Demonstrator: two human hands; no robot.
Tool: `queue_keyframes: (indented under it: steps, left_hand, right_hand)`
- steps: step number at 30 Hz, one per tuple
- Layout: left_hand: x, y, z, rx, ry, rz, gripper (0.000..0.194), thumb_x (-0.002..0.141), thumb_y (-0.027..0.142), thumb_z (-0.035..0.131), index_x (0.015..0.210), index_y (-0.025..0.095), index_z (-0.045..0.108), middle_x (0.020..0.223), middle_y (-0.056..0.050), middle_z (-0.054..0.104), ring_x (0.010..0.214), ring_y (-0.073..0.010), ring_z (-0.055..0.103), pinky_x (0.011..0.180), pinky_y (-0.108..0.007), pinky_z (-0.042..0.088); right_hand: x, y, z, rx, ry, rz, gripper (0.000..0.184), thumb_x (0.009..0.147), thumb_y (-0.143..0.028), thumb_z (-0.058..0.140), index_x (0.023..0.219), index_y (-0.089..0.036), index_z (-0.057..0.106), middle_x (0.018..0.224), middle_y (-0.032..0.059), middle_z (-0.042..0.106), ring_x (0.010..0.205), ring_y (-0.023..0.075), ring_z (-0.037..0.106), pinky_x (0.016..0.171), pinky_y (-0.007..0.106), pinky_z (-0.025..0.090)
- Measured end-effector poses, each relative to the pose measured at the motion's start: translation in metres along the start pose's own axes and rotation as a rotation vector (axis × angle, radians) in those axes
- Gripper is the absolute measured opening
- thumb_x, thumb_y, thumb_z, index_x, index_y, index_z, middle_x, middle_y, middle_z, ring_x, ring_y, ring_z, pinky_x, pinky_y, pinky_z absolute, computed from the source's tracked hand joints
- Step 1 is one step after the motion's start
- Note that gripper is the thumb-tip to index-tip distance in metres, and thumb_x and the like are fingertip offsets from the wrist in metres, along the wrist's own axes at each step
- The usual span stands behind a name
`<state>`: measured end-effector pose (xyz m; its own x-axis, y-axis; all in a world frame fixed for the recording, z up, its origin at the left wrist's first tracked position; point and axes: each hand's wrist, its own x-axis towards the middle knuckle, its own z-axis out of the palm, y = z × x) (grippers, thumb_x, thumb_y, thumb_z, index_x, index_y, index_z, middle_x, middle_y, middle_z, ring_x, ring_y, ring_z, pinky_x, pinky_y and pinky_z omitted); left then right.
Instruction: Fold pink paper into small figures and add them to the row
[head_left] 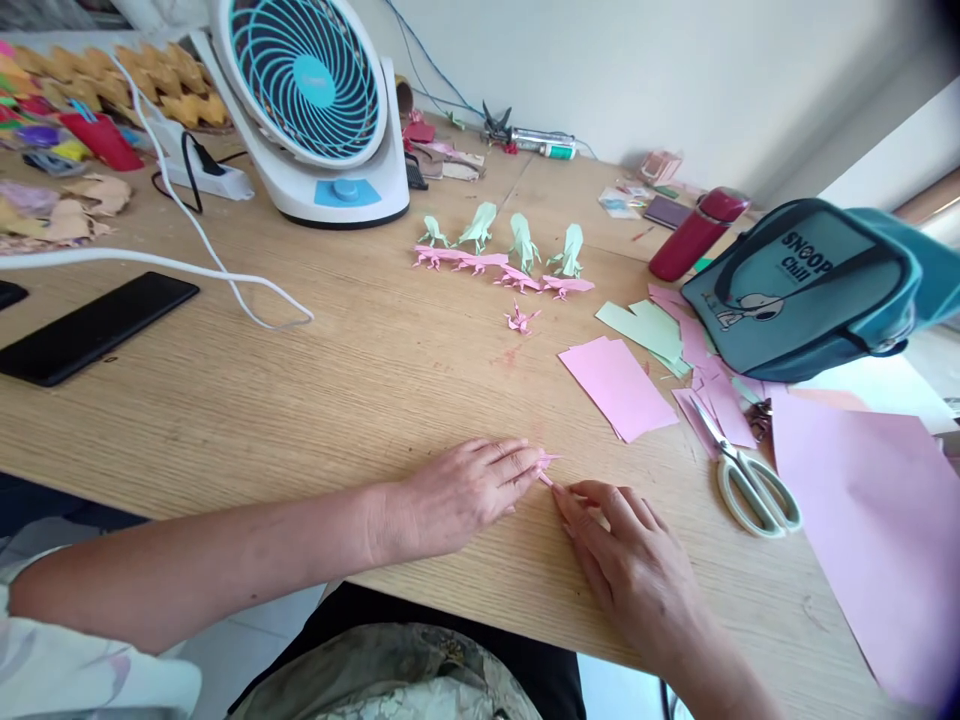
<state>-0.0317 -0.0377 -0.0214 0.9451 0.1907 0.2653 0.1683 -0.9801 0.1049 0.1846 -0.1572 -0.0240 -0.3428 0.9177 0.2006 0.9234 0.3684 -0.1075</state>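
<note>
While the left hand (472,490) lies palm down with its fingers close together over a small folded pink paper piece (547,463), the right hand (626,550) pinches the piece's lower tip between thumb and fingers. The piece rests at the near part of the light wooden bench (300,400). Beyond it sits a spiky pink origami figure (521,319); to the right lie a stack of pink paper sheets (619,388) and white-handled scissors (750,480).
</note>
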Motion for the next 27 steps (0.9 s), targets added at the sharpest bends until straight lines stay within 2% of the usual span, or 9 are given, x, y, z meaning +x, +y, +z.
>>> queue_keyframes:
  steps: [5, 10, 14, 17, 20, 24, 27]
  left_hand:
    - [-0.001, -0.003, 0.003, -0.061, 0.025, -0.024, 0.038, 0.097, 0.016, 0.045, 0.134, 0.011, 0.051, 0.141, -0.013, 0.053, 0.128, -0.0223, 0.051, 0.104, -0.036, 0.042]
    - [-0.006, -0.009, 0.007, -0.102, 0.056, -0.021, 0.041, 0.096, 0.02, 0.047, 0.138, 0.016, 0.048, 0.139, -0.013, 0.053, 0.125, -0.023, 0.051, 0.102, -0.039, 0.042]
    - [-0.008, -0.012, 0.006, -0.122, 0.099, 0.01, 0.042, 0.094, 0.018, 0.05, 0.135, 0.011, 0.051, 0.129, -0.016, 0.057, 0.118, -0.0238, 0.052, 0.102, -0.039, 0.042]
    - [-0.007, -0.012, 0.006, -0.168, 0.16, 0.001, 0.041, 0.093, 0.016, 0.051, 0.133, 0.008, 0.052, 0.12, -0.015, 0.06, 0.11, -0.0212, 0.054, 0.101, -0.035, 0.045]
    - [-0.005, -0.011, 0.008, -0.207, 0.2, -0.016, 0.04, 0.095, 0.015, 0.048, 0.134, 0.007, 0.049, 0.109, -0.013, 0.062, 0.103, -0.0188, 0.057, 0.097, -0.032, 0.048]
    - [-0.005, -0.01, 0.009, -0.227, 0.222, -0.052, 0.036, 0.097, 0.017, 0.046, 0.131, 0.007, 0.052, 0.104, -0.013, 0.064, 0.097, -0.0189, 0.059, 0.091, -0.032, 0.05]
    - [-0.006, -0.011, 0.007, -0.343, 0.209, -0.106, 0.027, 0.097, 0.022, 0.048, 0.119, 0.011, 0.06, 0.097, -0.01, 0.066, 0.09, -0.0179, 0.062, 0.086, -0.03, 0.05]
  right_hand:
    - [0.004, -0.008, -0.003, -0.053, -0.012, 0.023, 0.031, 0.097, -0.019, 0.048, 0.126, -0.016, 0.059, 0.11, 0.0128, 0.064, 0.092, 0.0241, 0.059, 0.076, 0.039, 0.053]
    - [-0.001, -0.012, -0.001, -0.012, 0.04, 0.044, 0.033, 0.096, -0.017, 0.047, 0.128, -0.015, 0.056, 0.114, 0.014, 0.062, 0.096, 0.0248, 0.059, 0.079, 0.04, 0.053]
    - [-0.012, -0.017, 0.002, 0.012, 0.108, 0.085, 0.034, 0.096, -0.016, 0.047, 0.128, -0.015, 0.056, 0.117, 0.0153, 0.06, 0.1, 0.0267, 0.058, 0.082, 0.045, 0.052]
    - [-0.013, -0.027, 0.004, 0.068, 0.122, 0.117, 0.035, 0.095, -0.013, 0.046, 0.128, -0.018, 0.056, 0.117, 0.0143, 0.06, 0.099, 0.0266, 0.059, 0.083, 0.046, 0.052]
    - [-0.004, -0.038, 0.005, 0.16, 0.156, 0.12, 0.038, 0.095, -0.01, 0.044, 0.131, -0.019, 0.054, 0.118, 0.014, 0.06, 0.102, 0.0259, 0.059, 0.087, 0.047, 0.052]
    - [0.018, -0.047, 0.009, 0.261, 0.211, 0.108, 0.041, 0.096, -0.009, 0.042, 0.135, -0.02, 0.05, 0.121, 0.0137, 0.06, 0.108, 0.0246, 0.059, 0.091, 0.044, 0.053]
    - [0.028, -0.05, 0.013, 0.283, 0.22, 0.12, 0.037, 0.096, -0.011, 0.041, 0.13, -0.019, 0.053, 0.121, 0.0137, 0.061, 0.109, 0.0234, 0.061, 0.091, 0.041, 0.054]
